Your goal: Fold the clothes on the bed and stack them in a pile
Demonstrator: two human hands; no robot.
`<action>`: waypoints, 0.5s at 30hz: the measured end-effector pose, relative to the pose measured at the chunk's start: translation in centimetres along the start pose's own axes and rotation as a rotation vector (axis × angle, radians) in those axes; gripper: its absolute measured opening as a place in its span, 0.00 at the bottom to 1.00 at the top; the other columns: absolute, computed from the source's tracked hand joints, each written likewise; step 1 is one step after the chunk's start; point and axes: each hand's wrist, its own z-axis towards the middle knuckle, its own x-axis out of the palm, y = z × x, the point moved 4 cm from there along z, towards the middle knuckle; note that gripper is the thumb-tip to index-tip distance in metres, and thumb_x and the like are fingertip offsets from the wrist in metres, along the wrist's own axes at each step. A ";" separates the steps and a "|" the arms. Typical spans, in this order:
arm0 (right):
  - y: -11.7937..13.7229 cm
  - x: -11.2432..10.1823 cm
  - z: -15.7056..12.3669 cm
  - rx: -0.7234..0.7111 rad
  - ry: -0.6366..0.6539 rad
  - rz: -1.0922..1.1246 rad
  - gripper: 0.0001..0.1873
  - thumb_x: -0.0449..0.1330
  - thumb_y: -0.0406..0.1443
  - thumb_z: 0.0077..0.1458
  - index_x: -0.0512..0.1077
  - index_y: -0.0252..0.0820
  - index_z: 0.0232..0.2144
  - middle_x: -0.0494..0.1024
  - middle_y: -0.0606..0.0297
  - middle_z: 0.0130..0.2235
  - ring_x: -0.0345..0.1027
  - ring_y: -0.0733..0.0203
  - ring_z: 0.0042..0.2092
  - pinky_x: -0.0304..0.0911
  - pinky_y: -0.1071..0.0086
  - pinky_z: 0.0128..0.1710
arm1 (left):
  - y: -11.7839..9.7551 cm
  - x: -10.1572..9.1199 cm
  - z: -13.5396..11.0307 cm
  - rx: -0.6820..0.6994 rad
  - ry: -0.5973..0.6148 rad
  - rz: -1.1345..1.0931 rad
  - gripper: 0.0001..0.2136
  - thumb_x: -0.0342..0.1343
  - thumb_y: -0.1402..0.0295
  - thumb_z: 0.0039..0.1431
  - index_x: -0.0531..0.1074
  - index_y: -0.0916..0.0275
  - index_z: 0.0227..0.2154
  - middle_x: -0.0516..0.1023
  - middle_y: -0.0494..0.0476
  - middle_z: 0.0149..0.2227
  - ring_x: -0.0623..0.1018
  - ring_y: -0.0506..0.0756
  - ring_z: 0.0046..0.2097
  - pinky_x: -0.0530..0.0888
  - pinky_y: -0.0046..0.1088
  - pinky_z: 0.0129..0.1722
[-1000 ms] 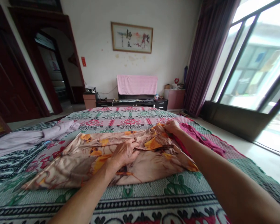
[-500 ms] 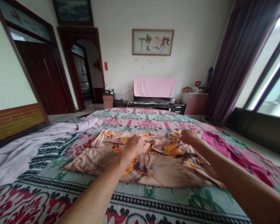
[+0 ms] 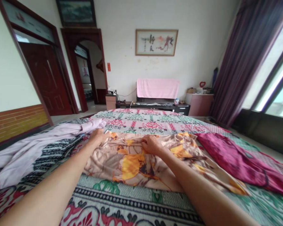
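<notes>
A beige, satiny garment [image 3: 136, 163] with orange and dark flower prints lies spread across the bed, wrinkled, its exact kind unclear. My left hand [image 3: 98, 137] is closed at the garment's far left corner, with its fingertips partly hidden. Over the upper middle of the cloth, my right hand [image 3: 153, 144] has curled fingers gripping the fabric near the far edge. To the right, a magenta garment [image 3: 240, 160] lies beside the flowered one. A pale lilac garment [image 3: 54, 138] rests on the left, over black-and-white striped cloth [image 3: 53, 152].
Beneath everything is a patterned bedspread [image 3: 141, 202] in green, red and black. Beyond the bed stands a low black cabinet [image 3: 182, 110] with a pink cloth [image 3: 157, 88] draped above it. A purple curtain [image 3: 237, 62] hangs at the right; doorways are at the left.
My left hand has moved left from the garment's middle to its left corner. My right hand has come from the right corner to the middle. The view has shifted slightly.
</notes>
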 end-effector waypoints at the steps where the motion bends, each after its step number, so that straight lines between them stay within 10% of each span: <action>1: 0.1 0.2 0.0 -0.005 -0.007 0.005 0.16 0.51 0.33 0.52 0.78 0.39 0.36 0.79 0.56 0.39 0.71 0.58 0.41 0.60 0.72 0.41 | 0.4 0.4 0.2 -0.024 0.017 0.024 0.19 0.56 0.51 0.47 0.75 0.63 0.33 0.80 0.65 0.37 0.77 0.62 0.44 0.71 0.30 0.36; 8: -0.2 0.0 -0.9 -0.007 -0.027 0.042 0.15 0.51 0.32 0.51 0.77 0.39 0.37 0.78 0.58 0.40 0.69 0.59 0.43 0.59 0.72 0.43 | 0.6 1.2 0.6 -0.178 0.121 0.111 0.16 0.55 0.55 0.48 0.75 0.64 0.28 0.79 0.64 0.32 0.78 0.61 0.36 0.69 0.29 0.28; 15: 1.1 -0.9 -1.3 -0.023 -0.233 0.232 0.19 0.51 0.29 0.50 0.74 0.41 0.43 0.76 0.58 0.45 0.69 0.59 0.43 0.61 0.70 0.46 | -2.7 -2.7 -2.9 -0.022 0.036 0.039 0.10 0.54 0.61 0.46 0.75 0.59 0.28 0.78 0.54 0.29 0.76 0.57 0.33 0.65 0.26 0.27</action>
